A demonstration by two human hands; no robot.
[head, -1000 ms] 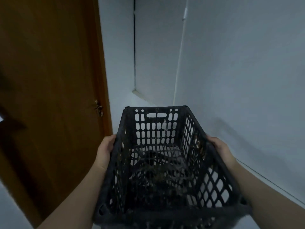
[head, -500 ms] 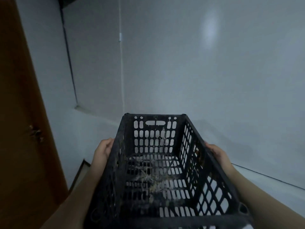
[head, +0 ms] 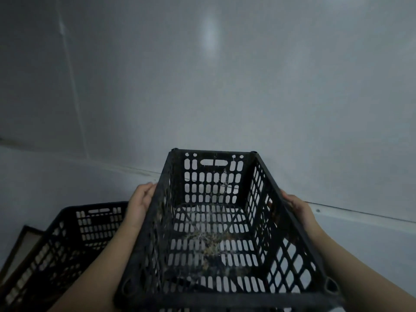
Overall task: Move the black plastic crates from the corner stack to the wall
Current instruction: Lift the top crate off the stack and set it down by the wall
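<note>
I held a black plastic crate (head: 216, 233) in the air in the lower middle of the frame, its open top facing me. My left hand (head: 140, 204) gripped the left long side near the upper rim, and my right hand (head: 297, 207) gripped the right long side in the same way. Some dusty dirt (head: 211, 242) lay on the slotted bottom. A second black crate (head: 67, 244) stood on the floor (head: 56, 176) in the lower left of the frame, just beside my left forearm. The grey wall (head: 225, 86) filled the upper part of the frame, behind the far end of the held crate.
</note>
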